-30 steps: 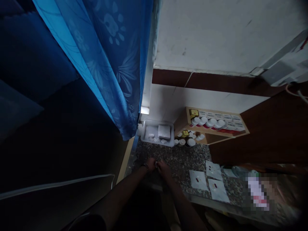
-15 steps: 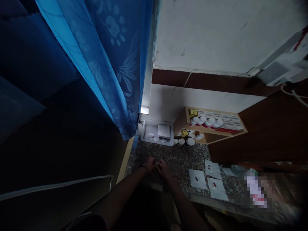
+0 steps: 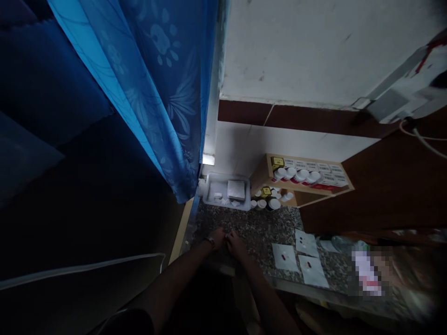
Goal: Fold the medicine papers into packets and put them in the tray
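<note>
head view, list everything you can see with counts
curtain: 1, blue with pale leaf print, hanging at left
wall: 1, white with dark red band, at back
counter: 1, speckled grey stone, under the hands
tray: 1, white, back corner of counter
paper squares: several, white, in tray
wooden rack: 1, tan, back of counter
bottles: about ten, white caps, in rack
paper sheets: 3, white with red marks, right of hands
blurred item: 1, colour unclear, lower right
wristband: 1, dark, on left wrist
left hand: 1, fingertips meeting right hand, over counter
right hand: 1, beside left hand, over counter
</note>
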Tool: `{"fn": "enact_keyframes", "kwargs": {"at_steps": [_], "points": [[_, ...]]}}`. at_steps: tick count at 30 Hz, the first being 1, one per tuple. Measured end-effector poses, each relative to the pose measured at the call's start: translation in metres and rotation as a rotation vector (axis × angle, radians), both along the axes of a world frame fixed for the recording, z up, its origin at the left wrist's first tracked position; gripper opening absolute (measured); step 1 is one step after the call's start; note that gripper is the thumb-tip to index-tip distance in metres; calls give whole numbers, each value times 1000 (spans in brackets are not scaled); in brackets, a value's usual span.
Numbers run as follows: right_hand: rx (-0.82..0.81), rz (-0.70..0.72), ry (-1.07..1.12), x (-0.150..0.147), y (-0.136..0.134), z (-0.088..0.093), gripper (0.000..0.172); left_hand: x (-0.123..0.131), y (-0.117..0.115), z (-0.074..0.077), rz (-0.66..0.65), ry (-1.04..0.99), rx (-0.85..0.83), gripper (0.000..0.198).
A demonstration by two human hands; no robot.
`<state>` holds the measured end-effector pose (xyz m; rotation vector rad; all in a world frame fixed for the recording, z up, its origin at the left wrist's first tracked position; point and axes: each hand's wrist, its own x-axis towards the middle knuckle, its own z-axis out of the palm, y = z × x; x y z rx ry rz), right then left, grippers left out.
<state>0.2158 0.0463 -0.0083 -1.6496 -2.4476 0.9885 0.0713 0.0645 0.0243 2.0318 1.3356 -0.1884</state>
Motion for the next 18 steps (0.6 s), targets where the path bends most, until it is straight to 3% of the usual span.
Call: {"fn": "enact_keyframes", "kwargs": {"at_steps": [8,14,18], "points": [[-40,-109,99,-2,21,-7,10,-6,-3,-9,349,-71,5,18],[-33,-118,-20,-1,31,3,13,-9,16,-13,304,-116,-75,16],[130,-103,-33,8,16,1,25,-14,6,-23,345,-130,128,27]]}}
